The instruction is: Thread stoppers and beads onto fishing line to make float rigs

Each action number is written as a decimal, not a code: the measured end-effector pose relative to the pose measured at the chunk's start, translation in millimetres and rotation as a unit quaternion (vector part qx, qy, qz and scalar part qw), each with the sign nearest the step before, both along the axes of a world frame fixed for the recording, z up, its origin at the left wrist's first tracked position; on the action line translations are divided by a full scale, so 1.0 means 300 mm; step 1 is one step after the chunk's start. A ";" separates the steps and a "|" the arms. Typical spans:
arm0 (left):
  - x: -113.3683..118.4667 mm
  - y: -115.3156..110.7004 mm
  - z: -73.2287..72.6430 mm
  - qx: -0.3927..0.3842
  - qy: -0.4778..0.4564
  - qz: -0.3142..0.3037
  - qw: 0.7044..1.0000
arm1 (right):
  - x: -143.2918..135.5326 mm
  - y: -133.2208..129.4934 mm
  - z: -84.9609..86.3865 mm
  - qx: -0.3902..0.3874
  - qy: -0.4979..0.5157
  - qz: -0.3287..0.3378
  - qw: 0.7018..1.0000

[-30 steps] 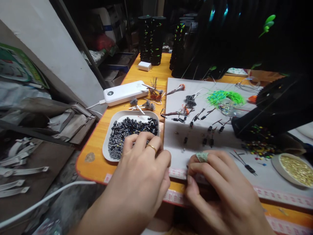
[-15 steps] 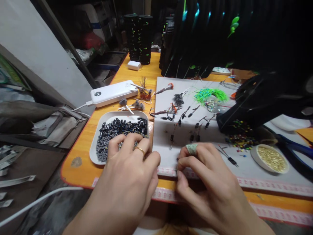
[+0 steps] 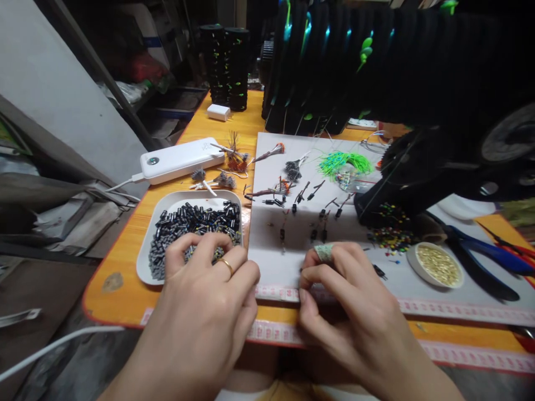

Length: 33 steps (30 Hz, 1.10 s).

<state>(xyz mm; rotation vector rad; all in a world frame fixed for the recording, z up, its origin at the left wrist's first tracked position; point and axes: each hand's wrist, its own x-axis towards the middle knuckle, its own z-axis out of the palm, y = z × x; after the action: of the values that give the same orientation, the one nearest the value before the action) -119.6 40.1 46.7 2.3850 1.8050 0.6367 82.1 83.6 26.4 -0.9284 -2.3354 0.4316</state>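
Note:
My left hand point(image 3: 213, 289), with a gold ring, is at the near right side of the white tray point(image 3: 145, 245). Its fingers are curled and their tips are hidden. Small black and grey cylindrical pieces point(image 3: 179, 217) fill the tray. My right hand point(image 3: 351, 295), with green tape on one finger, is over the front edge of the pale board point(image 3: 271, 234). Its thumb and index finger are pinched together; whatever lies between them cannot be made out. Beyond it, several small black pieces with thin stems point(image 3: 282, 234) lie on the board.
A white power bank point(image 3: 179, 160) with a cable lies behind the tray. Bright green strands point(image 3: 345, 161), multicoloured beads point(image 3: 390, 236), a dish of gold pieces point(image 3: 437, 264) and blue-handled pliers point(image 3: 480, 250) are to the right. A dark machine point(image 3: 376, 100) overhangs the board. Pink measuring tape point(image 3: 271, 332) runs along the front edge.
The view has shifted, so the table things appear further left and more of the pliers shows at right. Both hands keep much the same curled and pinched shapes.

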 end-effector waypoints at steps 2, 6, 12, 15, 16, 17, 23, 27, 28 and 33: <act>0.001 -0.001 0.000 -0.002 -0.004 0.001 1.000 | 0.005 0.000 -0.001 -0.001 -0.001 -0.004 1.000; -0.001 -0.003 -0.001 0.003 -0.003 -0.001 1.000 | 0.014 -0.005 -0.003 -0.008 -0.003 -0.011 1.000; -0.002 -0.004 0.002 -0.003 -0.005 0.003 1.000 | 0.018 -0.008 -0.001 -0.013 0.005 -0.010 1.000; -0.001 -0.005 0.006 -0.009 -0.005 0.001 1.000 | 0.018 -0.007 0.002 -0.014 0.005 -0.006 1.000; -0.001 -0.005 0.006 -0.006 -0.005 0.000 1.000 | 0.018 -0.007 0.001 -0.012 0.005 -0.006 1.000; -0.002 -0.006 0.005 -0.004 -0.005 0.000 1.000 | 0.018 -0.008 0.001 -0.010 0.006 -0.006 1.000; 0.002 -0.001 0.000 0.000 -0.006 0.005 1.000 | 0.012 -0.004 -0.006 -0.002 -0.003 -0.015 1.000; 0.013 -0.028 0.006 0.027 -0.032 0.030 0.999 | 0.017 -0.017 0.006 0.023 0.009 -0.021 0.999; 0.017 -0.045 0.006 0.040 -0.054 0.036 0.997 | 0.021 -0.027 0.011 0.021 0.028 -0.025 0.999; 0.066 -0.167 -0.032 0.053 -0.212 0.003 0.976 | 0.036 -0.121 0.015 -0.272 0.234 -0.039 0.933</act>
<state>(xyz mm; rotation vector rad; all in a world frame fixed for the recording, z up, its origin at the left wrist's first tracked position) -99.8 -10.2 37.1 2.0901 1.6272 1.1641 93.0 47.4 30.8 -1.0196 -1.7580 1.1682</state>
